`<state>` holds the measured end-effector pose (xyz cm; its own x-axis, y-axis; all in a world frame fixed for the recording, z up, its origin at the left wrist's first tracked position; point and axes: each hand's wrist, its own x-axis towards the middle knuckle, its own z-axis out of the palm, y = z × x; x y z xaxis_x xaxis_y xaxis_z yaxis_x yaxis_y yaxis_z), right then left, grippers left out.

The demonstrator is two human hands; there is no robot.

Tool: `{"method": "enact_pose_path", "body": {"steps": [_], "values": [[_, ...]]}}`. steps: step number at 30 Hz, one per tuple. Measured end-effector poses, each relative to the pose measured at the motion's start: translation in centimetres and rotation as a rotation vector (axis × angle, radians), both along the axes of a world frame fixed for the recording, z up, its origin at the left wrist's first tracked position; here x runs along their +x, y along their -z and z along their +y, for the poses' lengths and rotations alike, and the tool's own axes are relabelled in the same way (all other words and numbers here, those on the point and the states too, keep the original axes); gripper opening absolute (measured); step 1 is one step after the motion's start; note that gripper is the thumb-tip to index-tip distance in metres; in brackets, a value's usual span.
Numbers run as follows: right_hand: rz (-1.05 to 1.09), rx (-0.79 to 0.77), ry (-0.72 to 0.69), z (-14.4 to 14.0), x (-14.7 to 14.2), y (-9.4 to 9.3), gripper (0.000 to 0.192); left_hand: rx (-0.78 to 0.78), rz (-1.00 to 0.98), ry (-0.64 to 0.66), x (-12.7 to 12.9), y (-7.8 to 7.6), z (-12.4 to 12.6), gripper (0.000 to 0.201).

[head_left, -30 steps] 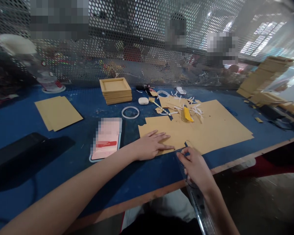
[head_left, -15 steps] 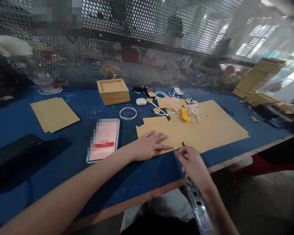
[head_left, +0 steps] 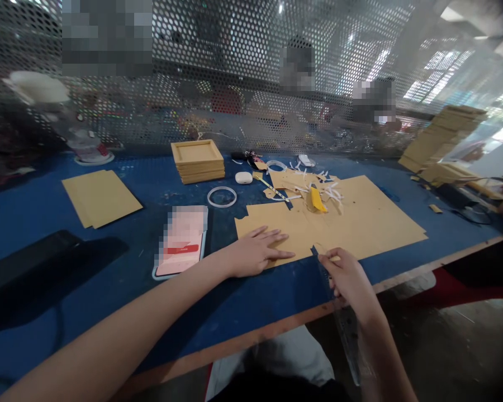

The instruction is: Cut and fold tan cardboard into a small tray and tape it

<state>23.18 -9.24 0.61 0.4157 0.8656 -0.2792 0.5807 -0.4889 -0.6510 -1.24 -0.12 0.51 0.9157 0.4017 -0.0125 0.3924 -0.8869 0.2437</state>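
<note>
The right hand [head_left: 349,278] pinched a ruler [head_left: 339,312] running from lower right toward frame centre; the left hand [head_left: 255,251], fingers spread, pressed the cardboard sheet [head_left: 360,220].

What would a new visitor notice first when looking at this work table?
First, the big brown cardboard sheet on the blue table, with the left hand pressed flat on its near corner. Just to the right, the right hand holds a long metal ruler at the sheet's near edge. Behind them, a yellow knife lies among white scraps on the sheet.
</note>
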Motion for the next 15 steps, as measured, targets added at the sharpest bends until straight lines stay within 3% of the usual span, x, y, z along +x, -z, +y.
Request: {"method": "enact_pose_path", "body": {"steps": [4, 8, 11, 15], "values": [[-0.001, 0.050, 0.016, -0.4, 1.1, 0.0, 0.028, 0.000, -0.033, -0.008, 0.0, 0.3, 0.1, 0.044], [0.021, 0.203, 0.012, 0.3, 2.3, -0.4, 0.036, -0.014, -0.063, -0.017, 0.0, 0.5, 0.0, 0.043], [-0.154, 0.238, -0.055, 2.9, 3.9, -0.6, 0.042, -0.048, -0.128, -0.050, 0.0, 0.5, -0.2, 0.041], [-0.369, 0.271, -0.126, 7.6, 6.3, -0.7, 0.036, -0.067, -0.229, -0.142, 0.0, 0.2, -0.9, 0.034]]}}
